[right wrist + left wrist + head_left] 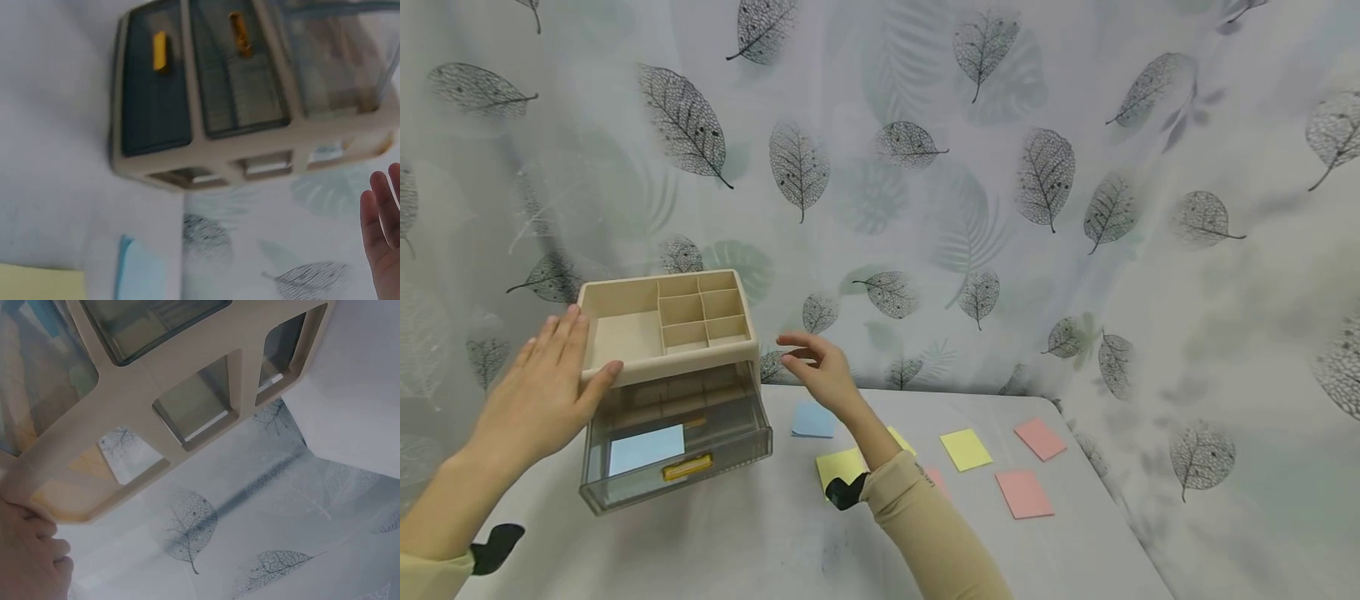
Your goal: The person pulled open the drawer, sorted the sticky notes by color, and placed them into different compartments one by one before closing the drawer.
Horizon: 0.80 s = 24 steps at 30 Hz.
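A beige desktop organizer [666, 362] stands at the left of the table, with a divided tray on top. Its clear top drawer [730, 446] is pulled out and has a yellow handle [687, 467]. Inside lies a light blue sticky note pad [646, 450]. My left hand [542, 400] rests on the organizer's left rim, fingers extended and thumb at the front edge. My right hand [822, 371] hovers just right of the organizer, holding nothing, fingers loosely bent. In the right wrist view, two lower drawers [156, 106] are closed.
On the table [760, 533], right of the organizer, lie a blue note pad [813, 419], yellow pads [966, 450] and pink pads [1025, 494]. Some pads are partly hidden by the right arm. A leaf-patterned curtain [880, 208] hangs behind the table.
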{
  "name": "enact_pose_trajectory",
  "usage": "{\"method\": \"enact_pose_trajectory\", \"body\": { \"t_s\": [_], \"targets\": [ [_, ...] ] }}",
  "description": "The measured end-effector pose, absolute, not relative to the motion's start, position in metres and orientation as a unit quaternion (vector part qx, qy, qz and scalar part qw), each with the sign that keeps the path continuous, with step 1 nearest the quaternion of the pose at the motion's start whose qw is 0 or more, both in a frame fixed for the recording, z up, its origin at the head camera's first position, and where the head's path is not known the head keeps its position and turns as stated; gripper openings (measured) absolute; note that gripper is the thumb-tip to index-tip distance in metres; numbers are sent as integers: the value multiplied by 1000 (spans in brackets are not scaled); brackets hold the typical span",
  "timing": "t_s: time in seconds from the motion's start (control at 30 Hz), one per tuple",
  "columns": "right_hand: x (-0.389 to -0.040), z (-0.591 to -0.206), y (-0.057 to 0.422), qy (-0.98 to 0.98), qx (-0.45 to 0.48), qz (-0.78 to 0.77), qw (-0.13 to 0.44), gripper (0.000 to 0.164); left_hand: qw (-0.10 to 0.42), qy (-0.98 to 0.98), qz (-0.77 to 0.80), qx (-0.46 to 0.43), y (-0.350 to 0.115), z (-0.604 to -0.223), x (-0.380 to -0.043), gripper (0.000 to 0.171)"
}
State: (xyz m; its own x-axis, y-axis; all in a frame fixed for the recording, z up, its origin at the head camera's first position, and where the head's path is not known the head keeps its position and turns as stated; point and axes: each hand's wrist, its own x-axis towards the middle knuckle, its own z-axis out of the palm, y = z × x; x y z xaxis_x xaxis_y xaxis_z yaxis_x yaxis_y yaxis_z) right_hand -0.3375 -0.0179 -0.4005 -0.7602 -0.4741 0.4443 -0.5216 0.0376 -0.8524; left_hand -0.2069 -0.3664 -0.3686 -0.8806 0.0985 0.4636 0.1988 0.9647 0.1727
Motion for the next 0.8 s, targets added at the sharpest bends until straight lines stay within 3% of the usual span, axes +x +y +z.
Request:
{"method": "enact_pose_trajectory", "body": {
  "t_s": [0.47, 0.8],
  "targets": [
    [-375, -470, 1, -794, 249, 554, -10, 35, 237, -962, -108, -77, -367, -369, -209, 79],
    [-392, -499, 7, -856, 259, 447, -5, 42, 237, -963, -107, -73, -369, -370, -208, 80]
  ]
}}
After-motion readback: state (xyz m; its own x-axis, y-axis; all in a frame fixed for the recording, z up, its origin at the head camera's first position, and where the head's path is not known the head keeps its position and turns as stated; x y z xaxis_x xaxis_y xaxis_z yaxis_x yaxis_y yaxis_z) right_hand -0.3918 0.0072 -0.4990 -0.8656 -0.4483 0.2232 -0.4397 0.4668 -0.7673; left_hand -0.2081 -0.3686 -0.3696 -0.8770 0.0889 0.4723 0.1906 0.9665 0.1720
